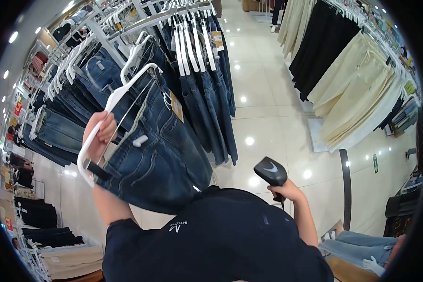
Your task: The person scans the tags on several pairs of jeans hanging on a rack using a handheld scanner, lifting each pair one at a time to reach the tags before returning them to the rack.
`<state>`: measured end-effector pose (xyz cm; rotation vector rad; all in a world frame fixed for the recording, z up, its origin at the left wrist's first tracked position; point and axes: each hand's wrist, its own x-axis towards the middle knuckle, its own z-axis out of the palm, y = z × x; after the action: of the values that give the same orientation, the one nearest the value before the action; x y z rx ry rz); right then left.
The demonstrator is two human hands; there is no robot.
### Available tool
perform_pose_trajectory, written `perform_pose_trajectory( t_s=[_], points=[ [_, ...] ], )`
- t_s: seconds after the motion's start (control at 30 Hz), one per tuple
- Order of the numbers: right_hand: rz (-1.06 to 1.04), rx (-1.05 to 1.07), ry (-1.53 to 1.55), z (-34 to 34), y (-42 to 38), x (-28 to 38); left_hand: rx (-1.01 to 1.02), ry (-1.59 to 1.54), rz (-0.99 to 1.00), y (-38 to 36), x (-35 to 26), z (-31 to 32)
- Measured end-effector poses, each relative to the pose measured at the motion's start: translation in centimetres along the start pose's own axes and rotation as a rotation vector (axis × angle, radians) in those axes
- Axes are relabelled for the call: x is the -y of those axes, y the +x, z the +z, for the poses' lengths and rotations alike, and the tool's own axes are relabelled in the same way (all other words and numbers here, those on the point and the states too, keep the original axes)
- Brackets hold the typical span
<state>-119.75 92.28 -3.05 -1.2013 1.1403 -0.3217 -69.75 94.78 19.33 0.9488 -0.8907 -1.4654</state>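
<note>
My left hand [101, 132] is closed round a white plastic hanger [113, 96], held up in front of my chest. From its clips hangs a pair of dark blue jeans [150, 157], with a white security tag [140, 140] near the waistband and a brown paper label [176, 106] at the far end. The lower part of the jeans rests close against my shirt. On the right side, my right hand [287, 190] grips the handle of a black barcode scanner [270, 172]. The scanner's head points forward and to the left, away from the jeans.
A white rack [157, 19] full of hanging jeans [204, 101] stands ahead and to the left. Cream trousers [357, 89] and black trousers [322, 44] hang on a rack at the right. Tiled floor [258, 110] runs between them. Folded trousers [70, 263] lie at lower left.
</note>
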Motion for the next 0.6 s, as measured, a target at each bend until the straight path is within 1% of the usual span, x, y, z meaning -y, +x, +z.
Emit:
perform_pose_trajectory(
  t_s=[0.07, 0.1, 0.13, 0.23, 0.27, 0.33, 0.43, 0.47, 0.6],
  points=[
    [0.008, 0.018, 0.018, -0.7, -0.4, -1.2, -0.006, 0.046, -0.013, 2.1, -0.4, -0.8],
    [0.055, 0.042, 0.025, -1.3, 0.0, -2.1, -0.009, 0.078, 0.002, 3.1, -0.6, -1.0],
    [0.061, 0.04, -0.007, -1.4, 0.2, -2.0, 0.031, 0.048, 0.008, 4.2, -0.9, -1.7],
    [0.09, 0.028, -0.091, -1.5, 1.4, -0.9, 0.04, -0.011, 0.016, 7.4, -1.7, -3.1],
    [0.065, 0.036, -0.071, -1.3, 1.9, -0.8, 0.059, 0.0, 0.015, 8.2, -2.1, -3.4],
    [0.015, 0.012, -0.046, -0.9, 2.8, 0.6, -0.064, 0.096, 0.07, 9.9, -2.6, -3.0],
    [0.037, 0.014, -0.052, -1.0, 4.4, 2.6, -0.051, 0.163, 0.034, 13.5, -4.5, -3.2],
    [0.045, 0.017, -0.051, -1.1, 4.8, 3.0, -0.013, 0.113, 0.035, 14.9, -4.9, -3.5],
    [0.055, 0.022, -0.105, -1.6, 6.9, 3.8, -0.06, 0.204, -0.012, 20.1, -7.5, -5.1]
  ],
)
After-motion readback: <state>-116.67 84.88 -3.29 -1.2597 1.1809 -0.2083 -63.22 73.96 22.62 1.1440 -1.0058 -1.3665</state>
